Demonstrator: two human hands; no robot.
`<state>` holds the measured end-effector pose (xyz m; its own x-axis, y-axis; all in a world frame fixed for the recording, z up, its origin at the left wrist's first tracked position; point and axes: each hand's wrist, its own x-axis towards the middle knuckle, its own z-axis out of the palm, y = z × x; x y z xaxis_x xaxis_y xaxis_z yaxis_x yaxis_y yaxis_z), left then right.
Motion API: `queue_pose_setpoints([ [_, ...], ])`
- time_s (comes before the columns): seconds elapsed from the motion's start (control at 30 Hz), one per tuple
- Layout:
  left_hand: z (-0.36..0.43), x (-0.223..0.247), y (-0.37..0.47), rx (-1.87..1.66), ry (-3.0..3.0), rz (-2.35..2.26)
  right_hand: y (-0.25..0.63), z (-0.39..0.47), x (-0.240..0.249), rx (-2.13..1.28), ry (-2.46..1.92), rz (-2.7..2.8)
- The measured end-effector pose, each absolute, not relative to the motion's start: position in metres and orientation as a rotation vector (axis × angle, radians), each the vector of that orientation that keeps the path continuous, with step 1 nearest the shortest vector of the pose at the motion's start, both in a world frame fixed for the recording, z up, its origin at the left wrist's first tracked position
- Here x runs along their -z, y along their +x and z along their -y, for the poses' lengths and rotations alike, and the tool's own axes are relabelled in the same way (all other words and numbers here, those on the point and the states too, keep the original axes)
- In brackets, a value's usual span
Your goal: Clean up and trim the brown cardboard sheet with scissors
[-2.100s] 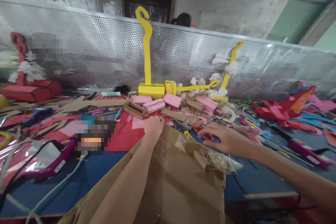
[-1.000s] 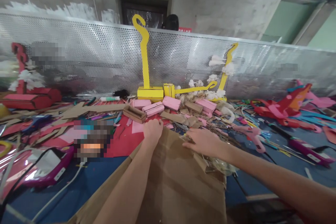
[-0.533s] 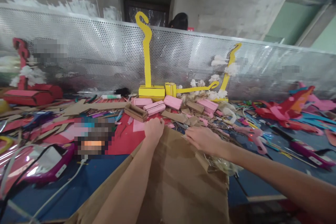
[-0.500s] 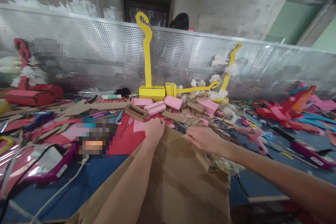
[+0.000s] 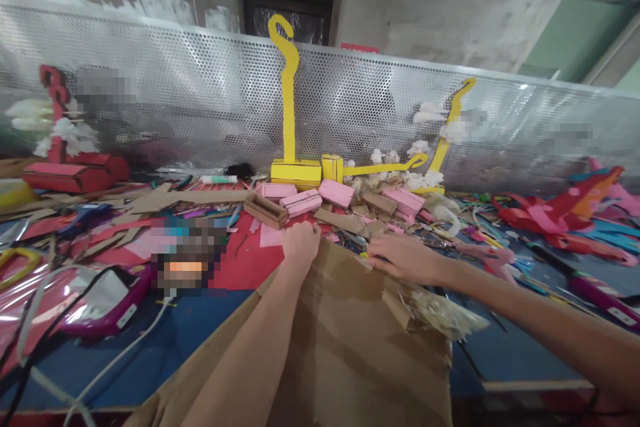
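Observation:
A large brown cardboard sheet slopes from the table toward me. My left hand is closed on its far top edge, left of centre. To the right, my right hand has its fingers curled near the same edge; a small yellow bit shows at the fingertips, too small to name. Clear crumpled plastic hangs at the sheet's right side below my right wrist. Beyond my hands lie pink boxes and an open brown cardboard box.
Yellow hook-topped pieces stand before a perforated metal screen. A red piece sits far left. Purple tools lie left and right, with a white cable. Paper and cardboard scraps cover the blue table.
The view has shifted slightly, moving the scene to the right in the picture. My right hand sits a little farther from my left, and the plastic beside the sheet sticks out more.

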<state>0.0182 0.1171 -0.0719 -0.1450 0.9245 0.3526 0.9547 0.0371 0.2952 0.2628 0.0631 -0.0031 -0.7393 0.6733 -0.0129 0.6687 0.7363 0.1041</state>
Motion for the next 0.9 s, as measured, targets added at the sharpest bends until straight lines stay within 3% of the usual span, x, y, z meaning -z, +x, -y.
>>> queue_pose_setpoints([
  [0.9,-0.117,0.074,0.021,0.713,-2.035,2.270,0.273,-0.142,-0.002,-0.234,0.632,-2.938],
])
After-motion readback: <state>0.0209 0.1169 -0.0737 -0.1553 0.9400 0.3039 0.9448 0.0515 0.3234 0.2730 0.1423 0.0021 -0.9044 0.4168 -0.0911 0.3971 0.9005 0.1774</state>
